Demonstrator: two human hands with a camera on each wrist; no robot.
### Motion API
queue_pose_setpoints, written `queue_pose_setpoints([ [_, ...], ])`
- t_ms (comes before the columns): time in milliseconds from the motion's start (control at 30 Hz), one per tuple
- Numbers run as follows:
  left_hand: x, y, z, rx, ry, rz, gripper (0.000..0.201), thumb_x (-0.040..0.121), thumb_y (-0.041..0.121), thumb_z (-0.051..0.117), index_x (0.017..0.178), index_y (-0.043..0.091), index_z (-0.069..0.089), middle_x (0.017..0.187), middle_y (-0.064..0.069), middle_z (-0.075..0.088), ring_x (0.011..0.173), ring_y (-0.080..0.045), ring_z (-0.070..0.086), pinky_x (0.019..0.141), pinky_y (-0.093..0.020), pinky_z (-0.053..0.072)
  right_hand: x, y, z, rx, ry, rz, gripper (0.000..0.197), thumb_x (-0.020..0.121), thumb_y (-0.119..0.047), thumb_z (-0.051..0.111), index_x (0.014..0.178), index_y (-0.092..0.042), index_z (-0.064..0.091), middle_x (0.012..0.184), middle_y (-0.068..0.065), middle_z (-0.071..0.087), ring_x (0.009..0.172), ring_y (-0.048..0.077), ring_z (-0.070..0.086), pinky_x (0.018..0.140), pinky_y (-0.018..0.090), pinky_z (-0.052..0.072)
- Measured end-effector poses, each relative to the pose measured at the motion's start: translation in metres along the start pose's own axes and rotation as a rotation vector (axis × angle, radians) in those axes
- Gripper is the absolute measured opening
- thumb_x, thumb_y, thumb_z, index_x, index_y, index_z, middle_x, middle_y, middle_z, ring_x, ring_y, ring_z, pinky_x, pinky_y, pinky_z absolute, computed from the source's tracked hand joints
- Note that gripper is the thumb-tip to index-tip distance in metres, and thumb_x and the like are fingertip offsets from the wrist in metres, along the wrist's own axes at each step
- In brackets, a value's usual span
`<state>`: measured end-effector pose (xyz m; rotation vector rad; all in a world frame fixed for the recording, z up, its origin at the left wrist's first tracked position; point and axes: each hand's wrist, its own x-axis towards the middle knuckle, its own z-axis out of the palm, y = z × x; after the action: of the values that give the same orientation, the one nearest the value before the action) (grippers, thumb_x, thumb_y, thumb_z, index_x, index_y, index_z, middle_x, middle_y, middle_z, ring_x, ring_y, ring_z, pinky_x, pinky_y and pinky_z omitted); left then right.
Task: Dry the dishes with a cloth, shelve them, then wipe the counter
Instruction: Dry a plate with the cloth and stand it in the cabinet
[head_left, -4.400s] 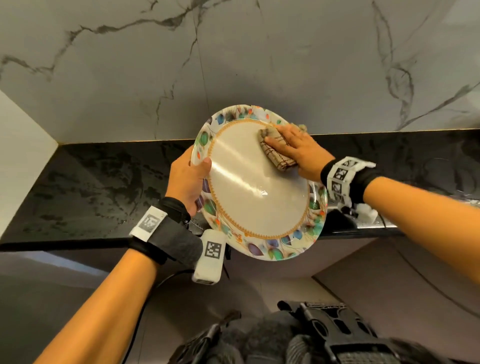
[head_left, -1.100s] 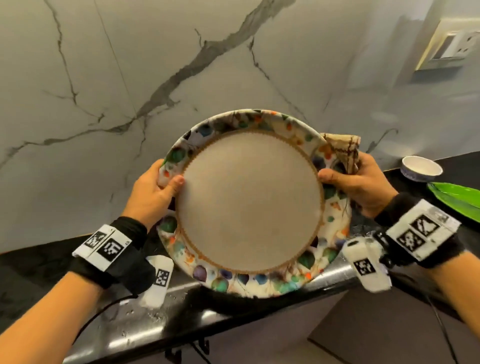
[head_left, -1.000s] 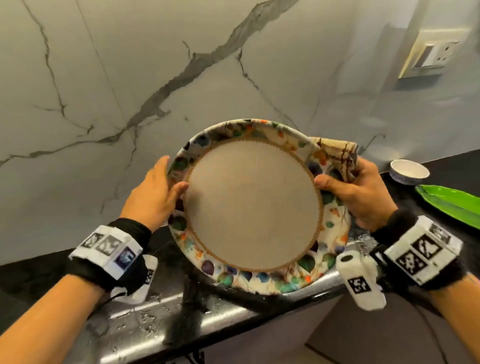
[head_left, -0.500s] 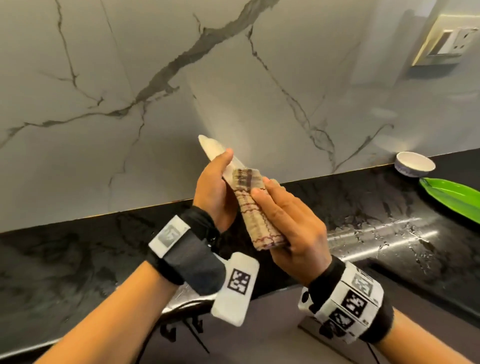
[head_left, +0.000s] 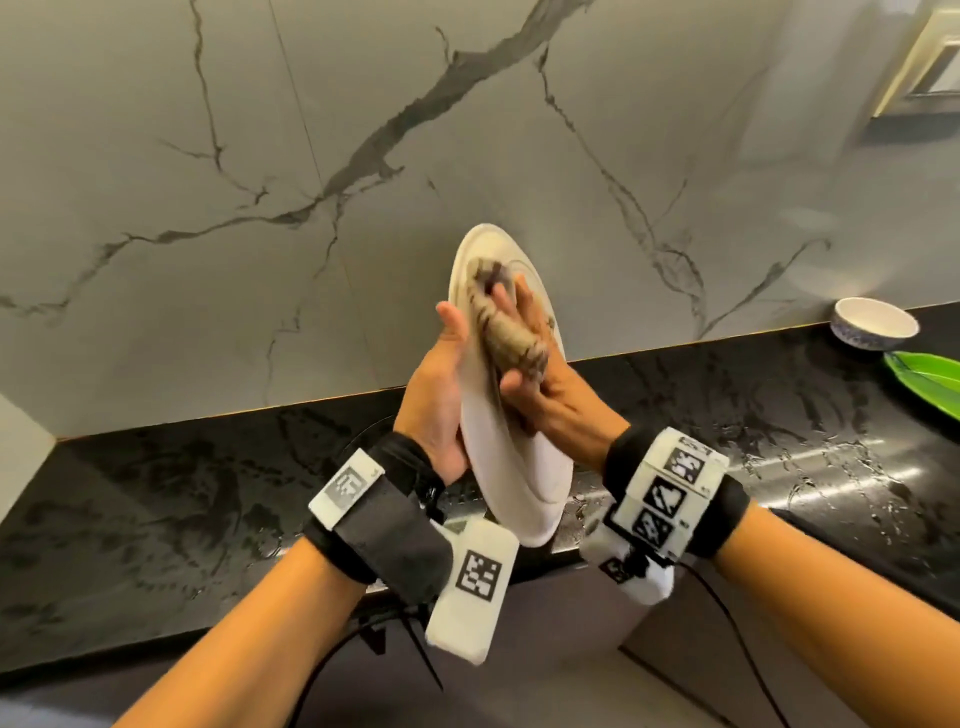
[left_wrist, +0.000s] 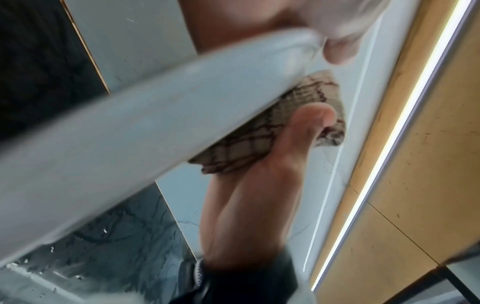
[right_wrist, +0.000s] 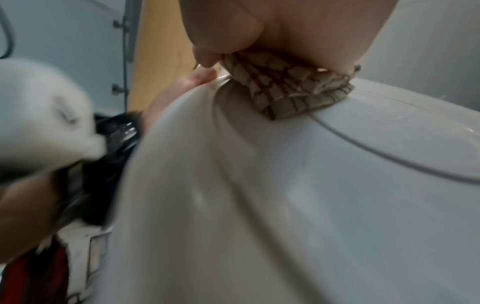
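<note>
Round white-backed ceramic plate (head_left: 511, 447) held near-vertical, gripped at nine o'clock by left hand (head_left: 434, 405), fingers hidden behind, checked beige cloth (head_left: 506, 325) pressed on it by right hand (head_left: 545, 395), fingers curled round cloth.

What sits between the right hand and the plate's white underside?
The folded checked cloth: the right hand presses it against the plate, clearest in the right wrist view.

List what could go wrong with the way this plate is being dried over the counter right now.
1. The plate is held nearly on edge by the left hand alone; while the right hand rubs the cloth against its back, it might slip and drop.
2. The plate's lower rim hangs near the counter front edge, so a knock could chip it.
3. Water lies on the counter, so setting the dried plate down there would probably wet it again.
</note>
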<state>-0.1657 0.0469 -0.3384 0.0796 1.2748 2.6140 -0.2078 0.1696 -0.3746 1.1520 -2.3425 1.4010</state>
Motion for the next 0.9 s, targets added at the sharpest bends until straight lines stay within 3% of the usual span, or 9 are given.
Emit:
queue_pose_setpoints([
  [200, -0.014, -0.014, -0.010, 0.154, 0.001, 0.133, 0.037, 0.086, 0.039, 0.045, 0.113, 0.017, 0.059, 0.100, 0.000, 0.074, 0.095, -0.016, 0.069, 0.077, -0.029, 0.057, 0.054, 0.048, -0.013, 0.088, 0.212, 0.282, 0.112, 0.062, -0.091, 0.026, 0.149, -0.023, 0.008, 0.158, -0.002, -0.001, 0.145, 0.013, -0.006, 0.120, 0.041, -0.002],
  [300, -0.021, -0.015, -0.012, 0.179, 0.032, 0.165, 0.032, 0.084, 0.035, 0.051, 0.107, 0.015, 0.061, 0.098, -0.001, 0.073, 0.094, -0.021, 0.068, 0.082, -0.034, 0.058, 0.051, 0.072, -0.017, 0.111, 0.239, 0.455, 0.090, 0.076, -0.075, 0.033, 0.149, -0.024, 0.015, 0.158, -0.004, 0.012, 0.146, 0.015, 0.008, 0.120, 0.042, 0.007],
  [433, -0.028, -0.017, -0.020, 0.098, 0.061, 0.165, 0.034, 0.076, 0.036, 0.051, 0.104, 0.020, 0.062, 0.093, 0.001, 0.074, 0.089, -0.020, 0.069, 0.078, -0.036, 0.059, 0.002, 0.094, -0.003, 0.108, 0.231, 0.554, 0.065, 0.094, -0.041, 0.041, 0.147, -0.012, 0.017, 0.153, 0.004, 0.022, 0.144, 0.022, 0.018, 0.111, 0.019, 0.012],
  [533, -0.030, -0.020, -0.030, -0.009, 0.108, 0.170, 0.062, 0.057, 0.053, 0.076, 0.107, 0.019, 0.064, 0.104, -0.006, 0.073, 0.099, -0.029, 0.067, 0.086, -0.046, 0.055, -0.057, 0.090, 0.030, 0.059, 0.250, 0.691, 0.106, 0.070, -0.082, 0.037, 0.149, -0.016, 0.013, 0.154, 0.004, 0.018, 0.143, 0.024, 0.015, 0.117, 0.035, 0.010],
  [600, -0.030, -0.023, -0.032, -0.058, 0.132, 0.153, 0.086, 0.044, 0.055, 0.084, 0.116, 0.015, 0.062, 0.118, -0.013, 0.066, 0.112, -0.035, 0.061, 0.096, -0.054, 0.046, -0.092, 0.070, 0.051, 0.119, 0.281, 0.757, 0.121, 0.056, -0.093, 0.032, 0.150, -0.023, 0.004, 0.157, -0.003, 0.007, 0.146, 0.022, 0.003, 0.119, 0.047, 0.005],
  [667, -0.031, -0.026, -0.030, -0.067, 0.134, 0.151, 0.086, 0.045, 0.057, 0.083, 0.116, 0.016, 0.062, 0.121, -0.015, 0.065, 0.116, -0.038, 0.057, 0.099, -0.055, 0.043, -0.116, 0.033, 0.069, 0.187, 0.284, 0.713, 0.117, 0.053, -0.095, 0.031, 0.146, -0.035, -0.005, 0.154, -0.016, -0.004, 0.146, 0.015, -0.007, 0.119, 0.047, 0.001],
  [767, -0.034, -0.024, -0.025, -0.051, 0.138, 0.163, 0.047, 0.069, 0.049, 0.067, 0.105, 0.019, 0.065, 0.109, -0.011, 0.070, 0.107, -0.036, 0.062, 0.096, -0.051, 0.047, -0.124, -0.016, 0.082, 0.251, 0.246, 0.511, 0.091, 0.061, -0.092, 0.029, 0.140, -0.054, 0.003, 0.155, -0.020, -0.007, 0.144, 0.006, -0.011, 0.119, 0.046, -0.001],
  [833, -0.038, -0.021, -0.023, -0.040, 0.124, 0.141, 0.029, 0.087, 0.036, 0.048, 0.104, 0.017, 0.063, 0.099, -0.008, 0.071, 0.097, -0.030, 0.065, 0.089, -0.044, 0.053, -0.106, -0.028, 0.075, 0.196, 0.194, 0.402, 0.085, 0.066, -0.089, 0.026, 0.140, -0.051, 0.012, 0.157, -0.017, -0.008, 0.143, 0.001, -0.015, 0.119, 0.042, -0.007],
  [900, -0.044, -0.020, -0.025, -0.023, 0.085, 0.117, 0.028, 0.091, 0.033, 0.049, 0.107, 0.013, 0.062, 0.102, -0.009, 0.071, 0.098, -0.028, 0.066, 0.088, -0.040, 0.054, -0.077, -0.032, 0.063, 0.096, 0.175, 0.301, 0.076, 0.071, -0.086, 0.023, 0.139, -0.054, 0.014, 0.155, -0.021, -0.008, 0.143, 0.003, -0.017, 0.118, 0.043, -0.009],
])
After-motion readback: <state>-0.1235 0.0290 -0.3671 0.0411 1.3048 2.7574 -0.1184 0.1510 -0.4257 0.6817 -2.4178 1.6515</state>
